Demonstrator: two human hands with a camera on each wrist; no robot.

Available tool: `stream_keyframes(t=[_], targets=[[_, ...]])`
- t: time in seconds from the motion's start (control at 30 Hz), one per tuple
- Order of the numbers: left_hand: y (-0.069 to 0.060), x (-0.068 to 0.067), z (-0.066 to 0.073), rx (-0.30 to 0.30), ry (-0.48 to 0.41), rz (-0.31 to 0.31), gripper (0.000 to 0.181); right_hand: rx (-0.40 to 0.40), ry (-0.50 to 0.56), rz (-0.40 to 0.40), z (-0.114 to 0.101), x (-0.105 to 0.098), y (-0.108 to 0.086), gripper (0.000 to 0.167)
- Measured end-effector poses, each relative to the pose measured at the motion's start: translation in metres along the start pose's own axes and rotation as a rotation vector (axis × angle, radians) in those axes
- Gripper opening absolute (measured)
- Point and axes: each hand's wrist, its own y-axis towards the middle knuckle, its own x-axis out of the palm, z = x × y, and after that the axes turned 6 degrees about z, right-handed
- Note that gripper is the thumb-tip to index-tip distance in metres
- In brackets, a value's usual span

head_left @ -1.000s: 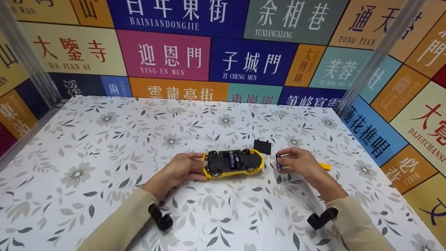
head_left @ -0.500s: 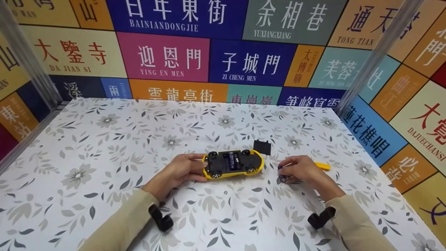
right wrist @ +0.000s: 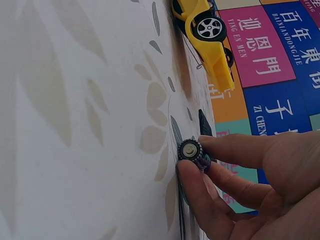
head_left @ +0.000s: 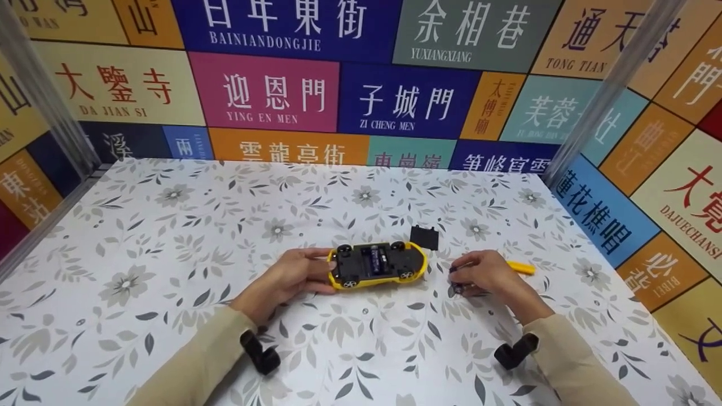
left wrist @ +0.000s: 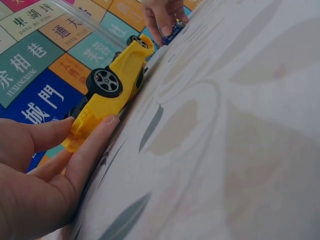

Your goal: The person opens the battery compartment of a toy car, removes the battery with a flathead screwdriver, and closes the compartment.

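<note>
A yellow toy car [head_left: 403, 260] lies wheels-up, its black underside showing an uncovered compartment with a dark battery [head_left: 376, 260] in it. My left hand [head_left: 293, 272] grips the car's left end, thumb and fingers on the yellow body [left wrist: 112, 80] in the left wrist view. To the right of the car, my right hand [head_left: 488, 273] pinches a dark battery [head_left: 456, 287] at the table surface. The right wrist view shows that battery [right wrist: 190, 150] end-on between thumb and fingers [right wrist: 235, 150].
Behind the car's right end lies a black cover [head_left: 425, 238]. A yellow stick-like object [head_left: 522, 268] lies just beyond my right hand, partly hidden by it. The table has a floral cloth [head_left: 225, 197], with a panel wall of coloured signs [head_left: 265, 90] at its back.
My right hand has shifted slightly toward me and lowered, and the battery it pinches has turned from upright in the view to a more end-on angle. My left hand and the car have stayed put.
</note>
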Motion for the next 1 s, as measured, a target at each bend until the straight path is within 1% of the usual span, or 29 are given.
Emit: stream_keyframes(t=[0.13, 0.2, 0.43, 0.63, 0.77, 0.83, 0.9, 1.0], targets=[[0.000, -0.001, 0.000, 0.009, -0.006, 0.001, 0.055, -0.023, -0.008, -0.006, -0.002, -0.002, -0.003, 0.047], [-0.001, -0.001, 0.000, 0.012, 0.001, -0.006, 0.055, -0.068, -0.012, 0.001, -0.004, -0.003, -0.005, 0.048], [-0.001, 0.000, -0.001, 0.020, 0.014, -0.008, 0.054, -0.271, 0.022, 0.075, -0.022, -0.003, -0.015, 0.051], [0.000, 0.001, -0.001, 0.011, 0.004, -0.002, 0.054, -0.431, -0.004, 0.144, -0.034, 0.010, -0.021, 0.046], [0.000, 0.001, -0.001, 0.015, 0.008, 0.004, 0.054, -0.543, -0.007, 0.158, -0.041, 0.021, -0.024, 0.043], [0.000, 0.001, -0.001, 0.020, 0.012, 0.005, 0.053, -0.570, 0.003, 0.164, -0.045, 0.025, -0.025, 0.042], [0.000, 0.001, -0.001, 0.019, 0.017, 0.007, 0.053, -0.578, 0.015, 0.163, -0.050, 0.028, -0.027, 0.042], [0.000, 0.000, 0.000, 0.015, 0.018, 0.008, 0.053, -0.604, 0.027, 0.148, -0.057, 0.031, -0.029, 0.044]])
